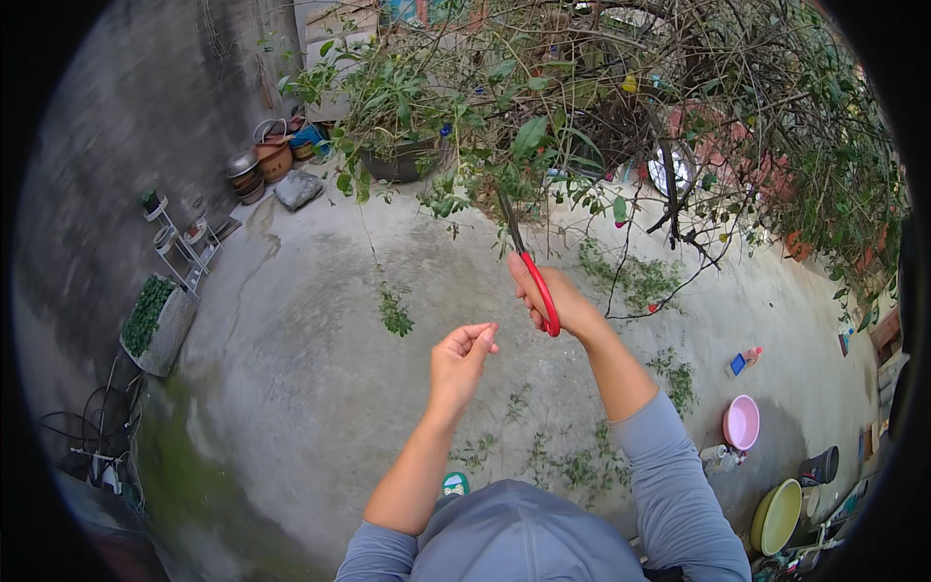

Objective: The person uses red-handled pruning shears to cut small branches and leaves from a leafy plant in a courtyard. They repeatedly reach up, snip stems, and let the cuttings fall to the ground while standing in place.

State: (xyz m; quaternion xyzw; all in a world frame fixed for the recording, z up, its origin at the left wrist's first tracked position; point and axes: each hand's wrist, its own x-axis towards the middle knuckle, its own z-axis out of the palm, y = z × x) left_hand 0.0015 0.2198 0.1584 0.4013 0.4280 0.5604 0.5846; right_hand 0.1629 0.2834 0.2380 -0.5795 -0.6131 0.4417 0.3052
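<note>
My right hand (549, 295) holds red-handled scissors (538, 280), their dark blades pointing up into the lower leaves of a tangled shrub (531, 138). Whether the blades touch a stem, I cannot tell. Left of it and slightly lower, my left hand (462, 356) is raised with thumb and forefinger pinched together; a thin stem may be between them, too fine to make out. Further left, a leafy sprig (394, 309) appears at the lower end of a long thin stem. Cut-looking leafy sprigs (580, 468) lie scattered on the concrete ground (305, 349).
Bare branches (673, 196) hang low at the right. A dark planter (400, 161), a rock (298, 190) and stacked pots (246, 174) stand at the back left. A white plant stand (185, 251) is by the wall. Pink (742, 422) and yellow-green basins (777, 516) sit at the right.
</note>
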